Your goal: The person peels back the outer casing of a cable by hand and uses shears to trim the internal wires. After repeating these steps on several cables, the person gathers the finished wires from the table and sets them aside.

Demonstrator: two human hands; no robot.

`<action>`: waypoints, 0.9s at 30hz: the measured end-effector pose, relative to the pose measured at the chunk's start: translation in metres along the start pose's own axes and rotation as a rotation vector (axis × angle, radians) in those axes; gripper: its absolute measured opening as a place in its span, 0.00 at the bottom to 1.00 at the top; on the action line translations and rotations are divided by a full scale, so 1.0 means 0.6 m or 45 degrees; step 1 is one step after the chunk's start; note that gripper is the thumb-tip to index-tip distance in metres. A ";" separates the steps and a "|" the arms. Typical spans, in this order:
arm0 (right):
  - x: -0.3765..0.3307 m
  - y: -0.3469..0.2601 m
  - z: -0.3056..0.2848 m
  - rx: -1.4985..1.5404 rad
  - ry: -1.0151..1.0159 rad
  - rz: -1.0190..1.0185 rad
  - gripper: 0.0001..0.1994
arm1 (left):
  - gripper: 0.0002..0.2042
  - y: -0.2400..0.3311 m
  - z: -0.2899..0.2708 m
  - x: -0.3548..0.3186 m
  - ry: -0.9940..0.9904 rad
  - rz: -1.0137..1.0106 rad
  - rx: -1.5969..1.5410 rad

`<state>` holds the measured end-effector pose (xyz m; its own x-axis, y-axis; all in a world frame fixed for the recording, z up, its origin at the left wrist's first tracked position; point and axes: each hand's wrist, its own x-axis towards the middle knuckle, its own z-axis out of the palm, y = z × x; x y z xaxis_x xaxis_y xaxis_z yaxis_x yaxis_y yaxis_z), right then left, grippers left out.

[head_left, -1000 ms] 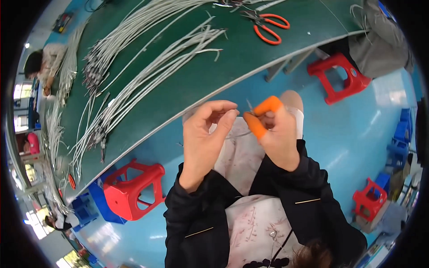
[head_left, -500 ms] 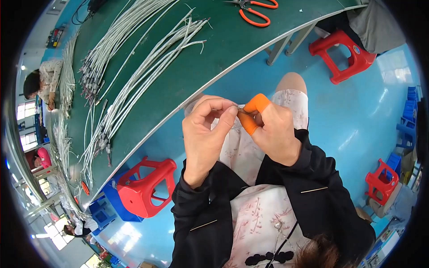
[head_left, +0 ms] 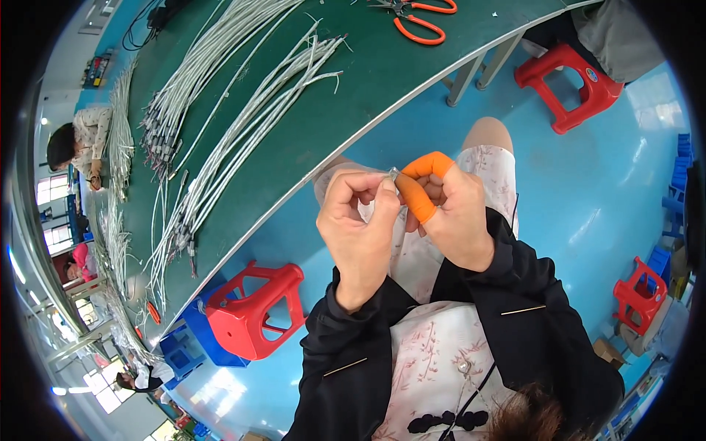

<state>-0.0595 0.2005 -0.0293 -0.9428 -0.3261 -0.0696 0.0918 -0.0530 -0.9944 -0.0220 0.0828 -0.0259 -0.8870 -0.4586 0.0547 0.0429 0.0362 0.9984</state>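
Note:
Over my lap, my left hand [head_left: 360, 228] and my right hand [head_left: 457, 213] meet fingertip to fingertip. Between them shows the end of a tiny pale, shiny piece [head_left: 394, 173], too small to name. The left thumb and index finger are pinched together at it. Orange finger covers [head_left: 418, 200] sit on the right thumb and index finger, which close in on the same spot from the other side. On the green table, the nearest things are white sheathed cables [head_left: 254, 136] with dark ends, lying in a loose bundle.
A second cable bundle [head_left: 213, 55] lies farther back. Orange-handled cutters [head_left: 421, 22] rest near the table's far edge [head_left: 382, 116]. Red stools stand left [head_left: 254, 312], far right [head_left: 570, 84] and right [head_left: 640, 294]. A person [head_left: 84, 147] sits across the table at the left.
My hands have shifted slightly right in the view, and the right fingers have re-angled. The pale tip between the fingertips now shows more clearly. The surroundings slid a little as the head moved.

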 end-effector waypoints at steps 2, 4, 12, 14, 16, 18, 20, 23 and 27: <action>0.001 -0.008 -0.001 0.097 -0.031 0.087 0.04 | 0.02 0.012 0.000 0.001 -0.014 -0.092 -0.101; 0.001 -0.015 -0.003 0.291 -0.086 0.267 0.04 | 0.02 0.023 -0.003 0.001 -0.049 -0.280 -0.304; 0.011 -0.009 -0.014 0.491 -0.149 0.347 0.04 | 0.04 0.012 -0.010 0.004 -0.011 -0.320 -0.337; 0.013 -0.016 -0.015 0.465 -0.145 0.337 0.04 | 0.05 0.014 -0.011 0.009 -0.010 -0.297 -0.319; 0.013 -0.019 -0.012 0.426 -0.133 0.332 0.04 | 0.06 0.015 -0.015 0.013 -0.009 -0.267 -0.270; 0.013 -0.017 -0.009 0.399 -0.137 0.317 0.04 | 0.06 0.021 -0.017 0.014 -0.059 -0.281 -0.279; 0.017 -0.021 -0.006 0.345 -0.141 0.270 0.04 | 0.07 0.033 -0.019 0.020 -0.173 -0.291 -0.299; 0.011 -0.006 -0.016 0.367 -0.105 0.221 0.04 | 0.08 0.011 -0.019 0.016 -0.232 -0.325 -0.285; 0.016 -0.019 -0.030 0.327 -0.168 0.248 0.05 | 0.10 0.015 -0.018 0.014 -0.362 -0.324 -0.233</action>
<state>-0.0756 0.2150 -0.0203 -0.8518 -0.4715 -0.2282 0.3591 -0.2085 -0.9097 -0.0243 0.0699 -0.0161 -0.9703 -0.1683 -0.1741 -0.1358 -0.2170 0.9667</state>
